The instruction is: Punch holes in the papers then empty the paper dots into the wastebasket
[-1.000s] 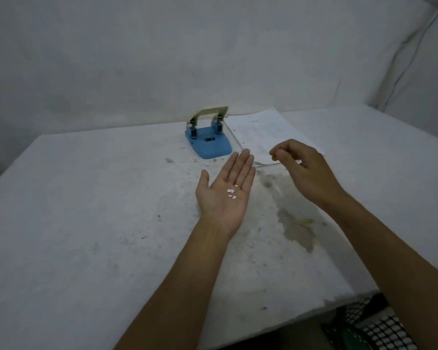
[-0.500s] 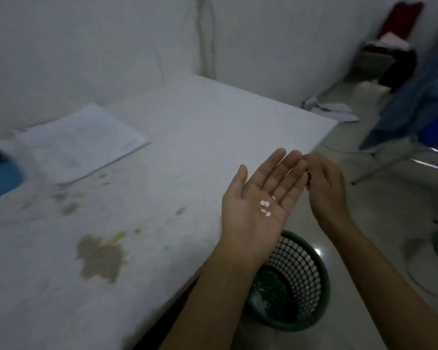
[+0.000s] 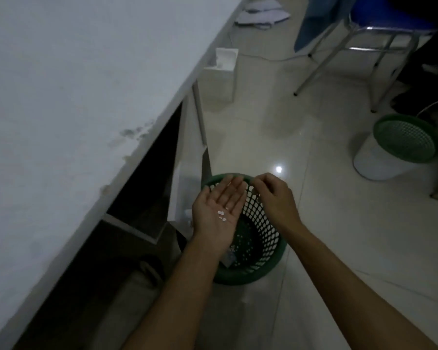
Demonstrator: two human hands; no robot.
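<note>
My left hand (image 3: 219, 208) is held flat, palm up, directly above the green mesh wastebasket (image 3: 261, 248) on the floor. Several small white paper dots (image 3: 221, 215) lie on its palm. My right hand (image 3: 273, 198) hovers just to the right, over the basket's right rim, fingers curled loosely with fingertips near the left hand's fingers; nothing shows in it. White dots and a scrap of paper lie at the bottom of the basket. The hole punch and the papers are out of view.
The white table (image 3: 81, 102) fills the left, its edge running diagonally, with a dark gap and table leg (image 3: 200, 114) beneath. A second green-rimmed white bin (image 3: 400, 147) stands right. A blue chair (image 3: 379, 29) and a small white box (image 3: 225, 59) stand farther back on the tiled floor.
The view has swung from the tabletop down to the floor. Both hands moved off the table's edge to above the wastebasket, the dots still on the left palm.
</note>
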